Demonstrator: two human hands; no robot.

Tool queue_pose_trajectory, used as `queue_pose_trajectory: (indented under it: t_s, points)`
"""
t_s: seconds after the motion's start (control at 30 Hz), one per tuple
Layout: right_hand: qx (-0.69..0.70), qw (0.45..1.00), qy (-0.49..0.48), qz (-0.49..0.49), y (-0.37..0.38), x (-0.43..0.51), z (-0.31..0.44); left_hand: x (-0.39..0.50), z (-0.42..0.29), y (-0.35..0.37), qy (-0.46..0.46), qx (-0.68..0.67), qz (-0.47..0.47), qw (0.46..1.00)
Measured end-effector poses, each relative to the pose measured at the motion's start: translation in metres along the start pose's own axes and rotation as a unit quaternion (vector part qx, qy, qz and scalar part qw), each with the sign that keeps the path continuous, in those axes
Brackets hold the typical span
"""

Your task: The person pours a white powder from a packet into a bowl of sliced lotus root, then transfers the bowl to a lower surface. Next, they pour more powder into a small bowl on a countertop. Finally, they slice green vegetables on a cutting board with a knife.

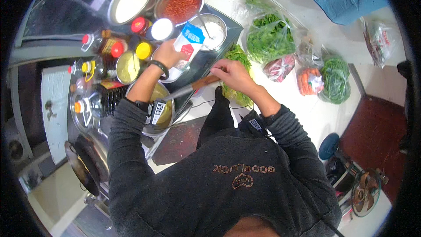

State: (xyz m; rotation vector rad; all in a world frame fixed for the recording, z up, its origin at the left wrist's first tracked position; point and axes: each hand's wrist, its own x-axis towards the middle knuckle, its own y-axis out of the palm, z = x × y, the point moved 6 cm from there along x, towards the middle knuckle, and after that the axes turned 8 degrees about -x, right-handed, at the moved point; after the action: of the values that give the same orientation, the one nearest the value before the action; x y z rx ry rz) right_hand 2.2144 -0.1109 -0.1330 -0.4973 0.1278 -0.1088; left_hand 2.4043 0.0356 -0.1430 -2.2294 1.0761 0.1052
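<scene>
My left hand [168,53] grips a white, blue and red plastic packet [189,46], held above the dark counter. Beside the packet is a metal bowl of white powder [213,33] with a spoon in it. My right hand [232,74] is right of the packet, thumb and fingertips close together, by the end of a wooden handle [205,81]. Whether it pinches something small or touches the handle is unclear. The handle's metal shaft reaches over a metal pot [166,118] of yellowish contents, partly hidden by my left forearm and wrist strap.
A bowl of red chili sauce [182,4] and a basin of white contents [133,2] stand at the counter's far end. Jars and oil bottles [102,100] crowd the left. Bagged greens [271,38] and carrots [309,81] lie on the floor at right. A wok [80,168] is lower left.
</scene>
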Motion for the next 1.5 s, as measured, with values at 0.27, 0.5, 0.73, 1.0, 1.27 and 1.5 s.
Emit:
queue_pose_trajectory:
  t_s: [0.27,0.5,0.73,1.0,1.27,1.5]
  points:
    - [0.350,0.907,0.223,0.075,0.035,-0.001,-0.065,0.063,-0.011,0.018,-0.118,0.162,0.153,0.968]
    - [0.332,0.901,0.204,0.190,0.056,0.035,-0.049,0.069,-0.051,0.016,-0.173,0.217,0.194,0.941]
    - [0.520,0.819,0.201,0.136,0.065,0.058,-0.009,0.075,-0.051,0.013,-0.165,0.144,0.164,0.962]
    - [0.676,0.698,0.223,0.076,0.073,0.071,-0.021,0.062,-0.045,0.007,-0.156,0.077,0.138,0.975]
    - [0.614,0.767,0.174,0.063,0.055,0.066,-0.011,0.076,-0.020,-0.001,-0.263,-0.152,0.077,0.950]
    - [0.622,0.757,0.188,0.064,0.055,0.059,-0.013,0.115,-0.019,-0.001,-0.027,0.175,-0.012,0.984]
